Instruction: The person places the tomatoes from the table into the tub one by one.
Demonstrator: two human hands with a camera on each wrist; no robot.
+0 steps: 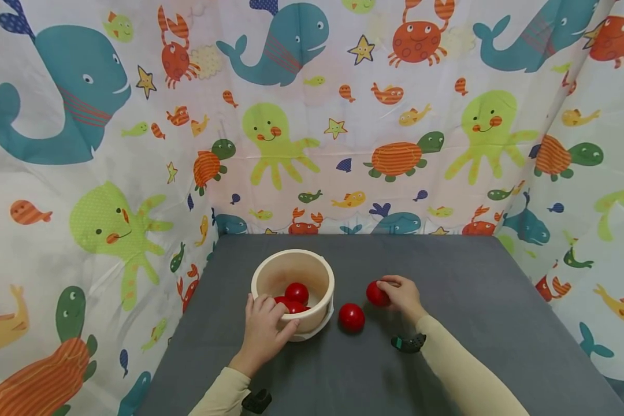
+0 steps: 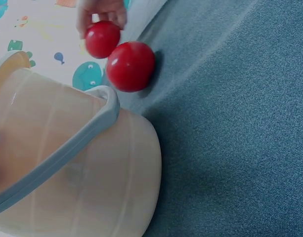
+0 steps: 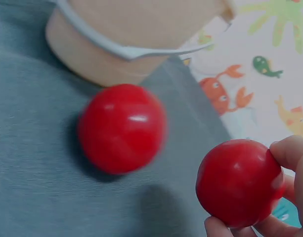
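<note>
A cream bucket [image 1: 293, 254] with a light grey handle [image 2: 67, 148] stands on the table, with several red objects [image 1: 296, 293] inside; at least one is a ball, the others are partly hidden. My left hand [image 1: 264, 328] grips the bucket's near rim, fingers over the edge and thumb along the outside. To the right of the bucket, my right hand [image 1: 403, 296] holds a red ball [image 3: 240, 182] between thumb and fingers, and its shadow on the cloth lies apart from it. Another red ball [image 1: 351, 318] rests on the table between the bucket and my right hand.
A dark grey cloth [image 1: 447, 266] covers the table. Behind and along both sides hangs a white curtain [image 1: 312, 162] printed with sea animals. Dark bands [image 1: 408, 343] are on both wrists.
</note>
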